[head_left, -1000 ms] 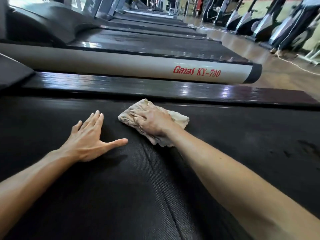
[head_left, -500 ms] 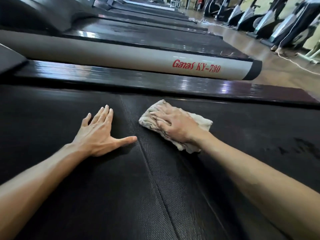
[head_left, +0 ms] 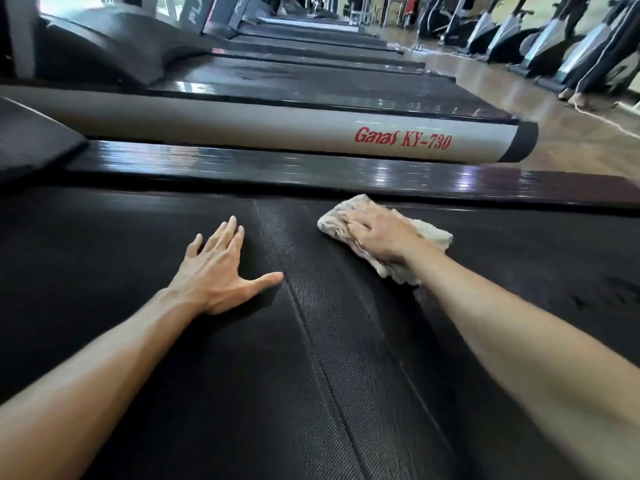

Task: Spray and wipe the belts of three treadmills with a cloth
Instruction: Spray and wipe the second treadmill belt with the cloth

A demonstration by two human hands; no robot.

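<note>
A black textured treadmill belt (head_left: 311,375) fills the lower part of the head view. My right hand (head_left: 381,233) presses flat on a crumpled beige cloth (head_left: 433,237) near the belt's far edge, right of centre. My left hand (head_left: 221,268) lies flat on the belt to the left of the cloth, fingers straight and thumb spread out. A seam line in the belt runs between the two hands. No spray bottle is in view.
A glossy dark side rail (head_left: 311,171) borders the belt's far edge. Beyond it lies the grey rail of the neighbouring treadmill (head_left: 242,126) marked Ganas KY-730, then more treadmills (head_left: 311,46). Wooden floor (head_left: 571,143) and other exercise machines (head_left: 554,39) are at the right.
My right hand has slid the cloth to the right along the belt's far edge. My left hand stays flat on the belt. The view has shifted slightly.
</note>
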